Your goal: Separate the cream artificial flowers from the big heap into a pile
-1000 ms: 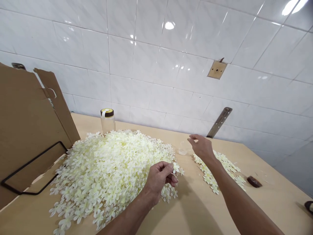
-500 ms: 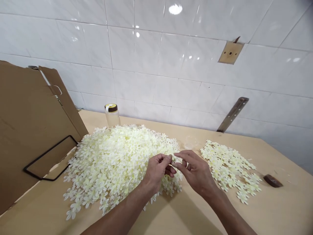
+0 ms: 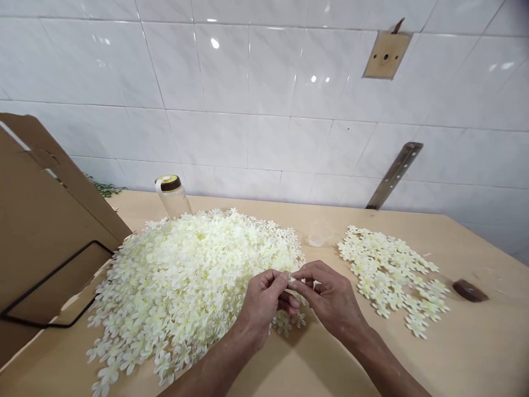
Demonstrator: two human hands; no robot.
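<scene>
My left hand (image 3: 264, 300) is closed in a pinch, thumb against forefinger, at the right front edge of a big heap of pale yellow-white artificial flowers (image 3: 202, 264). My right hand (image 3: 328, 295) meets it fingertip to fingertip, thumb and forefinger also pinched together. Something tiny and pale sits between the fingertips; the fingers cover most of it, so its kind is not clear. Farther right, a smaller, flatter spread of the same flowers (image 3: 386, 264) lies on the table, apart from my right hand.
A clear bottle (image 3: 176, 201) with a brown and yellow lid stands behind the heap. At left is a cardboard box (image 3: 49, 204) with a black wire frame (image 3: 45, 273). A small clear dish (image 3: 319, 236) and a dark brown object (image 3: 470, 290) lie on the table (image 3: 487, 347) against the tiled wall.
The right thumb and forefinger, apart before, have come together at the left fingertips. The view has tilted down and shifted a little; the flower piles look the same.
</scene>
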